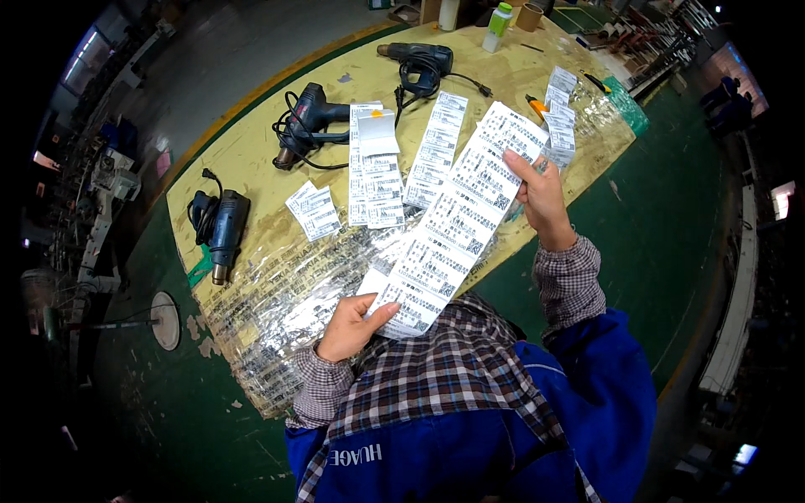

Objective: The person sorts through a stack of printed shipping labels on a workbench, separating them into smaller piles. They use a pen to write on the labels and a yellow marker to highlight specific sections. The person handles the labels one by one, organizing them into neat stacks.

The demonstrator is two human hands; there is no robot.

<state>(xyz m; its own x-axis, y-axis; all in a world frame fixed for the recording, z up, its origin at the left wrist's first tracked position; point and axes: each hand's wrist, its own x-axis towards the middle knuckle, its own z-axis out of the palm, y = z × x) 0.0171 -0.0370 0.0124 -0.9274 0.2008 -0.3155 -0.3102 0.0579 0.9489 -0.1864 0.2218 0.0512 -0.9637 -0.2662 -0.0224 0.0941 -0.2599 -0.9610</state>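
A long strip of white printed labels (457, 226) slants up to the right in front of me, with more strips seeming to lie under it. My left hand (350, 325) pinches its lower end, thumb on top. Near the upper end, my right hand (541, 194) grips the right edge, thumb across the print. On the table just beyond lie another label strip (436, 151), a wider double strip (373, 184) with a folded piece on it, and a short label piece (314, 211). Crumpled label strips (560, 126) rest beyond my right hand.
Three heat guns with coiled cords, one at left (226, 236), one behind the labels (310, 121) and one farther back (419, 65), lie on the yellow table (352, 75). An orange-handled cutter (537, 106) and a green-capped bottle (497, 27) are farther off. A round stool (166, 321) stands left.
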